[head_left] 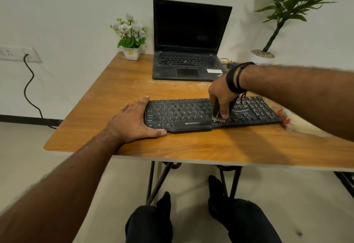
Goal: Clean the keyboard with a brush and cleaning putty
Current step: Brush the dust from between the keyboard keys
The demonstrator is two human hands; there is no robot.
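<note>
brush [218, 115] upright, bristles down on left-to-right keyboard [183, 113]; right hand [220, 97] fingers grasp it.

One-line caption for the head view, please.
Left hand steadies the keyboard while the right hand brushes its keys with a brush.

I am in a small office or study room. I sit at a wooden desk [134, 147] by a plain white wall [67, 12]. A laptop [188, 41], a little flower pot [131, 37], a tall green plant [287, 12] and a wall socket [17, 53] are here.
</note>
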